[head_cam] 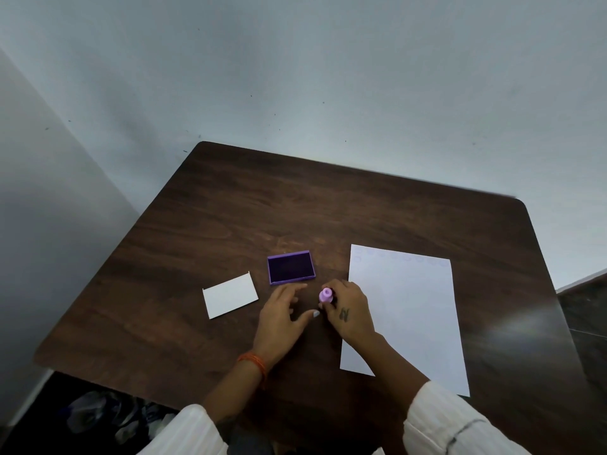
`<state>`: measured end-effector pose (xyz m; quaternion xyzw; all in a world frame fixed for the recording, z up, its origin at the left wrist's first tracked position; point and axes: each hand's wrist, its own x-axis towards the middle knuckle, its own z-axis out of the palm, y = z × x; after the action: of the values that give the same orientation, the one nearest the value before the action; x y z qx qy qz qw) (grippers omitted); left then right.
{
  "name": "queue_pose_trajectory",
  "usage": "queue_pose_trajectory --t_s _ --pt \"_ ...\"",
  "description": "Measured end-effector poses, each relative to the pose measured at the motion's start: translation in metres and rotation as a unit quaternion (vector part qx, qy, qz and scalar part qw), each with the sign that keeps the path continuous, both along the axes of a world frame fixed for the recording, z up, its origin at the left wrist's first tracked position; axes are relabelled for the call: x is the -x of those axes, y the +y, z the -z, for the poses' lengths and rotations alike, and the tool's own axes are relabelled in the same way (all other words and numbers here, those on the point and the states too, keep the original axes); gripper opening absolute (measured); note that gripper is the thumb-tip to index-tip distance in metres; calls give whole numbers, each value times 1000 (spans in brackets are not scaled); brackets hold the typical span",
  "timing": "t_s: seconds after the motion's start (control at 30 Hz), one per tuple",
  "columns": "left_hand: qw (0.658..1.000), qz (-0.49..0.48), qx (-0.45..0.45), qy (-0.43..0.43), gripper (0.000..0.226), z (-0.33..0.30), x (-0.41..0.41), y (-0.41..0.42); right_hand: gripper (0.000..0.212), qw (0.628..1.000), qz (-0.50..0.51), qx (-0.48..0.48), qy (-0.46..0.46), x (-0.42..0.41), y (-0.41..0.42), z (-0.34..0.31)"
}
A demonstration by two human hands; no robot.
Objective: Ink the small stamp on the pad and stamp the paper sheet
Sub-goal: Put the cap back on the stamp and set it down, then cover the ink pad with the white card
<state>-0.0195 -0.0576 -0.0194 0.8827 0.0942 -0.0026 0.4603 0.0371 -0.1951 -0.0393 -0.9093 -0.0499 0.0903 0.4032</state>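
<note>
A small pink-purple stamp (326, 295) stands upright just in front of the open purple ink pad (291, 267), and my right hand (347, 311) is shut on it. My left hand (285, 312) hovers beside it on the left, fingers spread and holding nothing, its fingertips close to the pad's near edge. The white paper sheet (407, 310) lies to the right of my right hand, with a faint row of stamp marks along its far edge. My right forearm covers part of the sheet's near left corner.
A small white card (230, 294) lies left of the ink pad on the dark wooden table (246, 208). The table stands in a corner against pale walls; its left and near edges drop to a dark floor.
</note>
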Motion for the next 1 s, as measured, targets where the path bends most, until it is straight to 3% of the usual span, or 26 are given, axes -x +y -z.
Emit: queue_pose_trajectory --t_s 0.2,0.37,0.6,0.8,1.0 --pt "1000 -7 5 -14 54 -1 3 2 32 999 -3 0 -34 4 -4 -7" --pt "999 -31 21 -32 55 -5 7 5 56 997 51 -48 -35 7 -1 -23" --pt "990 -108 -25 -86 60 -14 18 44 62 992 -62 -90 -67 -2 37 -40" --pt "983 -147 -104 -43 70 -6 32 100 68 972 -218 10 -88 -8 84 -36" --pt "985 -84 -135 70 81 15 34 133 77 887 -397 205 -116 -17 119 -24"
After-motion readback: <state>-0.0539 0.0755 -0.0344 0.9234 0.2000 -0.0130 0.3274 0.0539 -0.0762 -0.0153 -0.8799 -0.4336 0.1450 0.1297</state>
